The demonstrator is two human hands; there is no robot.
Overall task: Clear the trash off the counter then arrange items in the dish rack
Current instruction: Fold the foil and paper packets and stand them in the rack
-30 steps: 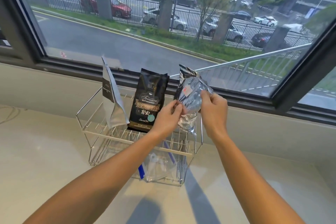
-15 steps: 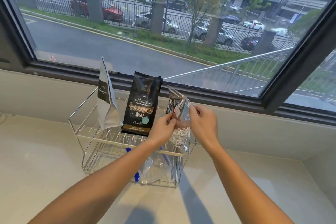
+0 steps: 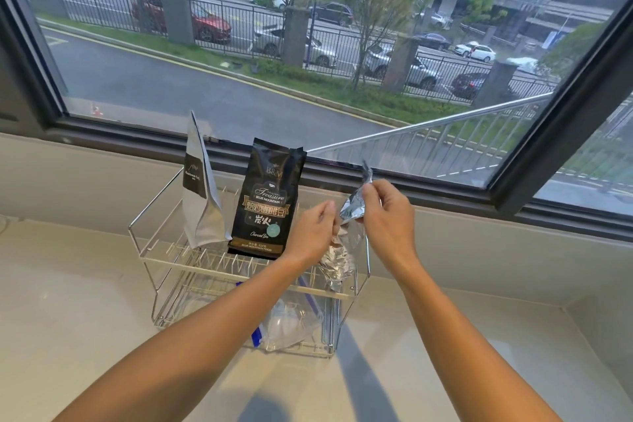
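Observation:
A two-tier wire dish rack (image 3: pixel 161 260) stands on the pale counter under the window. On its upper tier a silver pouch (image 3: pixel 202 216) leans at the left and a black coffee bag (image 3: pixel 265 202) stands upright in the middle. At the right end a crinkled silver foil bag (image 3: pixel 342 250) sits with its bottom down among the rack wires. My right hand (image 3: pixel 385 216) pinches the bag's top and my left hand (image 3: pixel 315 233) grips its left side. A clear plastic bag with blue strips (image 3: pixel 291 322) lies on the lower tier.
The pale counter (image 3: pixel 85 319) runs to a low wall and a dark window frame (image 3: pixel 445 188) right behind the rack. At the far right the counter meets a side wall (image 3: pixel 603 336).
Both hands have lowered the foil bag from above the rack down into the right end of the upper tier. The bag has turned edge-on and looks more crumpled.

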